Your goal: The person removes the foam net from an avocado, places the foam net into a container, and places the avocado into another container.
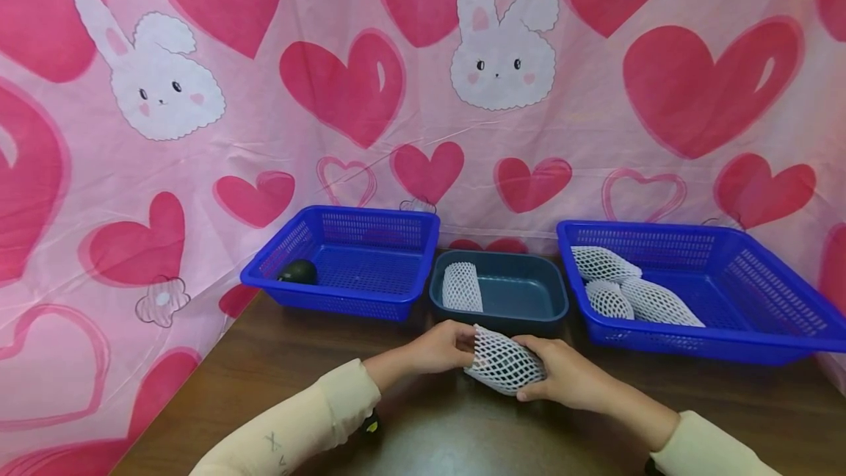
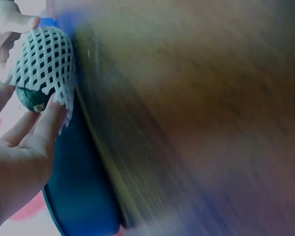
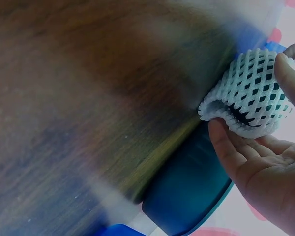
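Over the table in front of the tray, both hands hold a white foam net sleeve [image 1: 505, 364] with a dark green avocado [image 2: 27, 99] inside. My left hand [image 1: 438, 347] grips the sleeve's left end, where the avocado's stem end shows bare in the left wrist view. The right hand [image 1: 573, 375] holds the other end between thumb and fingers. In the right wrist view the sleeve's rim [image 3: 221, 105] gapes at that end, with dark green showing through the mesh.
A blue basket [image 1: 370, 215] at the left holds one bare avocado [image 1: 299, 272]. The dark teal tray [image 1: 529, 259] in the middle has a white foam net [image 1: 461, 287] at its left. Several netted pieces [image 1: 661, 302] lie in the right blue basket [image 1: 700, 351]. A patterned cloth hangs behind.
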### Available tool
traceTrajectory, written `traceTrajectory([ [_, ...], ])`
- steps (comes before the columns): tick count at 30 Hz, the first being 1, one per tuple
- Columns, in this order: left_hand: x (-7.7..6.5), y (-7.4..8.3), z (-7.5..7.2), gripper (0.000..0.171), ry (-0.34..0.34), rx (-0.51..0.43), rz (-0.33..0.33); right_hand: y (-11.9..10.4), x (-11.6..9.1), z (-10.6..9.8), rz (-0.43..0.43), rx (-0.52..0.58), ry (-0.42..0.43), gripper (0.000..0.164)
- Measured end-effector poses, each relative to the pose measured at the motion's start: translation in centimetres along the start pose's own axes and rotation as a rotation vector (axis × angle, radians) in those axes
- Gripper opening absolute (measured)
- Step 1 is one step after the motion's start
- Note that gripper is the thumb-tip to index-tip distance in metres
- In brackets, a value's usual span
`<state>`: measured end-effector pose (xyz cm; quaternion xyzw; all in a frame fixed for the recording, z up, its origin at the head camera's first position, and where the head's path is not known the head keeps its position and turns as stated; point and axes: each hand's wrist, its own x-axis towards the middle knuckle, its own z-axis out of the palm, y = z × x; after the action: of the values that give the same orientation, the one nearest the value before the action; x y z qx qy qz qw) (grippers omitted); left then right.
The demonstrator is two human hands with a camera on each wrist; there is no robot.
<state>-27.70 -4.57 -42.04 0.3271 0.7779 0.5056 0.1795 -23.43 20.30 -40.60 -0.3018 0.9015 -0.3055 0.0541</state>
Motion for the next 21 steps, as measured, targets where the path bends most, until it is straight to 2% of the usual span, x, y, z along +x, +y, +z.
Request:
traceTrajectory([
  [4,0.41,-0.21,0.41,0.024,-0.035,-0.072,-0.026,0.11,0.13,0.04,-0.004,-0.018,0.007,0.074],
  [7,0.65,-0.26,0.78,0.025,-0.035,-0.090,-0.052,0.19,0.21,0.07,-0.006,-0.024,0.005,0.074],
  [14,0.85,0.46,1.05,0.025,0.002,0.091,-0.112,0.29,0.21,0.03,-0.024,-0.038,0.001,0.074],
  [21,0.83,0.53,0.94,0.024,0.021,0.157,-0.112,0.21,0.30,-0.03,-0.051,-0.092,0.006,0.070],
])
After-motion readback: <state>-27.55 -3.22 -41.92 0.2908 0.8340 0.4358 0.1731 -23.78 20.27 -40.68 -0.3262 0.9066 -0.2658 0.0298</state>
